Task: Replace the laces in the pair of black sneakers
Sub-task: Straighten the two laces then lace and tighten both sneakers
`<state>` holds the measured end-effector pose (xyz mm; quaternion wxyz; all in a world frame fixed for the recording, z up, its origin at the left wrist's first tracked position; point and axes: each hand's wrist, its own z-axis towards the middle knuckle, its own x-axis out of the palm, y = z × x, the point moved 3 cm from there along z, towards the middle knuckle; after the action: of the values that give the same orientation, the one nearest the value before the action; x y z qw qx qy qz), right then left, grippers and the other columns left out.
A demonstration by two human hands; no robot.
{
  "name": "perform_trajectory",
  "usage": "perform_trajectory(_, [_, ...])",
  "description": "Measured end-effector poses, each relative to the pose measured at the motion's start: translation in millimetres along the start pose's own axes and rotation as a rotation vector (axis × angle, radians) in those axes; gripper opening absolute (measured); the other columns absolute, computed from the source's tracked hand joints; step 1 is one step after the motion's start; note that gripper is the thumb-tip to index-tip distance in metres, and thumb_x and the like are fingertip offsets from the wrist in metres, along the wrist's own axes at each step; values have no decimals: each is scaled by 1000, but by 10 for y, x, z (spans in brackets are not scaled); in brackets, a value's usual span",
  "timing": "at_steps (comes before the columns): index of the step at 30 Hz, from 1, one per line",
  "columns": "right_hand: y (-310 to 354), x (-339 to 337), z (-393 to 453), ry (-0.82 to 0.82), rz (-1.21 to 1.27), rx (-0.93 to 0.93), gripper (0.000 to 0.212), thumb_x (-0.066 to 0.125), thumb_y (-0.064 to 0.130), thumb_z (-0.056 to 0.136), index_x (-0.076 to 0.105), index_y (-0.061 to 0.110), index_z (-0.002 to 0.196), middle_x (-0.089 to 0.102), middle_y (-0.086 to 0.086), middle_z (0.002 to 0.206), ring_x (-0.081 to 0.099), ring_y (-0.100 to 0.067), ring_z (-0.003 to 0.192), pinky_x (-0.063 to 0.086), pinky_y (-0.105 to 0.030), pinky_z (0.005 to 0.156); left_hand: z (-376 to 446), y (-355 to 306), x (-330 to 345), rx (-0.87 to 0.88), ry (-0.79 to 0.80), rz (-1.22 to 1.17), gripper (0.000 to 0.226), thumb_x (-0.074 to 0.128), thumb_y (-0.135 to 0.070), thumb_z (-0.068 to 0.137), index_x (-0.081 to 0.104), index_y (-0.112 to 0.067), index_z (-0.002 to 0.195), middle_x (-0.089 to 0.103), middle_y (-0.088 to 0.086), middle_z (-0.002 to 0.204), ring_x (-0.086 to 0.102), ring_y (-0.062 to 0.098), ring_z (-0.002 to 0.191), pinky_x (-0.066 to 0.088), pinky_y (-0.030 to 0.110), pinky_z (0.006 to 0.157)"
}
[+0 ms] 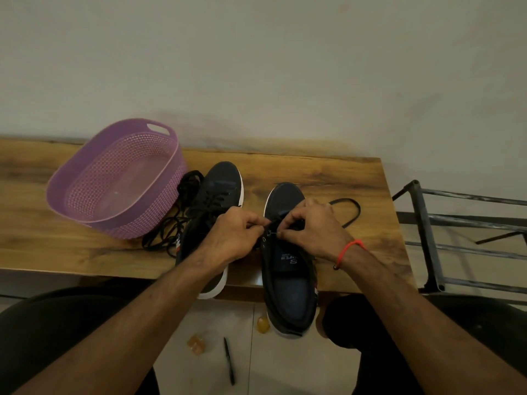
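Head view, single frame. Table (328, 178), wooden, runs across the middle with its near edge toward the person. Two black sneakers stand on it with toes pointing to 12 o'clock and heels overhanging the near edge. Left sneaker (212, 201) is laced through its upper eyelets; its heel end is partly hidden behind the left forearm. Right sneaker (288, 280) sits just beside it at 3 o'clock, tongue exposed, with bare eyelets visible on its left flap. Left hand (231, 238) has its fingers curled, pinching a black lace (352, 209) at the eyelet row of the right sneaker. Right hand (310, 226) is likewise curled, fingertips pinching at the same point, touching or nearly touching the left fingertips; exactly which eyelet is engaged cannot be told. From the right hand the lace loops out over the table toward 2 o'clock. A red band (346, 250) circles the right wrist. Loose laces (171, 232), black, lie in a tangle at 9 o'clock of the left sneaker, touching the basket (85, 166). The basket is purple, perforated and tilted, resting at 10 o'clock of the sneakers. A metal rack (456, 223) stands at 3 o'clock, off the table. On the floor at 6 o'clock lie a pen (229, 360) and small amber objects (196, 343), unidentifiable.
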<state>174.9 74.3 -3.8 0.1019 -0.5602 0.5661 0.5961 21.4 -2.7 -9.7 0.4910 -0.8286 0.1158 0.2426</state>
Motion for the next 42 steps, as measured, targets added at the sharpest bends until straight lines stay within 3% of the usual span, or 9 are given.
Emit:
perform_trajectory(6, [43, 9, -29, -16, -6, 16, 24, 73, 47, 83, 55, 49, 68, 44, 11, 108, 36, -18, 115, 37, -46, 101, -22, -18, -23, 23, 23, -16, 21, 60, -21, 101, 74, -27, 116, 75, -9, 108, 68, 3, 100, 56, 27, 91])
perform_trajectory(10, [27, 15, -7, -9, 55, 14, 25, 77, 46, 80, 58, 49, 65, 48, 10, 110, 41, -21, 118, 38, -50, 103, -32, -16, -63, 46, 52, -7, 17, 61, -20, 101, 74, -26, 110, 74, -12, 101, 69, -4, 89, 49, 8, 69])
perform_trajectory(19, [-17, 22, 3, -65, 125, -18, 13, 68, 44, 85, 55, 45, 82, 50, 12, 105, 45, -21, 115, 37, -50, 103, -66, -80, 8, 210, -59, 293, 4, 68, -26, 96, 70, -29, 93, 63, -15, 93, 60, -3, 79, 43, 8, 60])
perform_trajectory(23, [66, 17, -56, -58, 48, -94, 22, 57, 53, 92, 60, 46, 113, 43, 13, 123, 28, -13, 119, 25, -37, 96, -61, -93, 2, 332, -71, 425, 8, 67, -27, 96, 70, -24, 103, 54, -7, 121, 52, 5, 108, 44, 19, 87])
perform_trajectory(26, [88, 38, -73, -19, -27, -92, 20, 57, 52, 92, 64, 44, 109, 38, 12, 136, 22, -17, 130, 21, -40, 99, -89, -183, -148, 323, -97, 445, 2, 66, -31, 95, 67, -29, 96, 50, -7, 131, 48, 6, 116, 48, 30, 97])
perform_trajectory(30, [66, 44, -65, 29, -85, -79, 23, 60, 48, 89, 62, 45, 112, 31, 11, 147, 16, -24, 139, 20, -49, 108, -107, -322, -469, 264, -183, 170, 9, 63, -32, 97, 70, -27, 97, 65, -8, 113, 62, 7, 97, 54, 31, 88])
perform_trajectory(37, [97, 47, -76, -3, -90, -122, 25, 61, 53, 91, 67, 40, 111, 36, 15, 146, 17, -22, 140, 19, -48, 111, -177, -401, -823, 336, -322, -764, 19, 43, -18, 106, 56, -22, 93, 77, 5, 90, 71, 28, 100, 46, 36, 75])
perform_trajectory(40, [124, -5, -84, -132, 137, -168, 17, 70, 47, 86, 70, 36, 98, 48, 15, 129, 30, -18, 131, 29, -43, 107, -129, -275, -724, 146, -263, -337, 18, 46, -19, 105, 62, -22, 96, 67, -2, 69, 72, 24, 86, 49, 32, 68])
perform_trajectory(42, [164, -78, -97, -243, 343, -232, 8, 74, 41, 83, 68, 38, 86, 53, 13, 117, 38, -18, 122, 37, -36, 102, -117, -213, -554, 78, -11, -8, 18, 52, -20, 104, 65, -31, 106, 67, -5, 71, 70, 12, 77, 48, 26, 63])
